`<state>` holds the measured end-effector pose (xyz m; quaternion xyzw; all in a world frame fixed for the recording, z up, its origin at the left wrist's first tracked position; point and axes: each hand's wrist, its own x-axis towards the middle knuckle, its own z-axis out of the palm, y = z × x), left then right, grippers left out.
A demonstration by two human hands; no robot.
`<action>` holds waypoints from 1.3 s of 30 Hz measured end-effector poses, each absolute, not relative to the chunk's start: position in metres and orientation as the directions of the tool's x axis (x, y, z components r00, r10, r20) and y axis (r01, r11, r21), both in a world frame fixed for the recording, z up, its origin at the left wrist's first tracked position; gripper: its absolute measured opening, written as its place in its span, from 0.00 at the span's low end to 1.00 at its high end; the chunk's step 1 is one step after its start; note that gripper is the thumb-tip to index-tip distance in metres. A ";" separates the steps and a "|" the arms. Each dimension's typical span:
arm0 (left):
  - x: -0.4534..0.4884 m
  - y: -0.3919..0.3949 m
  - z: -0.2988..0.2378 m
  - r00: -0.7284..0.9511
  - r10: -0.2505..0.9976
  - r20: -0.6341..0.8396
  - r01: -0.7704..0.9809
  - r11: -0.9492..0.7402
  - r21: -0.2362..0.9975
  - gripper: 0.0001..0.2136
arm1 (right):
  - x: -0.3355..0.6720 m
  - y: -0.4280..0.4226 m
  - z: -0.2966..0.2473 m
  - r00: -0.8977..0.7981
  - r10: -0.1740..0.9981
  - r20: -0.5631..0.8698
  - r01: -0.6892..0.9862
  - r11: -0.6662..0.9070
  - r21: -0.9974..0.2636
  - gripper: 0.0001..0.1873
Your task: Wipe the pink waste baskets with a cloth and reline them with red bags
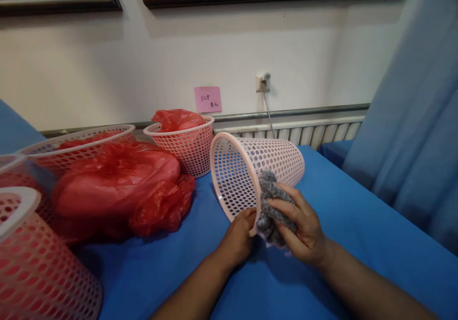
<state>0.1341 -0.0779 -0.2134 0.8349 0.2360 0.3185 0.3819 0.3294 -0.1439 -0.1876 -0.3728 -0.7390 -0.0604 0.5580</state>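
A pale pink perforated plastic wastebasket [275, 155] lies on its side on the blue-covered table, its mouth turned to the left and toward me. My left hand [238, 239] grips the near lower part of its rim, with the fingertips partly hidden at the mouth. In my right hand [304, 227] is a crumpled grey cloth [270, 215], pressed against the outside of the basket just behind the rim. The fingers of that hand are bent over the cloth.
Red plastic bags [118, 186] lie bunched at the left among several similar baskets, including one upright basket [186, 143] at the back and another basket [39, 267] at the near left. A radiator [322, 131], wall socket [263, 84] and blue curtain [404, 134] border the blue table surface [358, 234].
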 end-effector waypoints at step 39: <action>0.125 -0.075 -0.218 0.448 0.820 0.355 0.052 -0.421 0.906 0.15 | 0.370 -0.095 -0.219 0.387 0.476 0.790 0.671 0.443 -0.595 0.20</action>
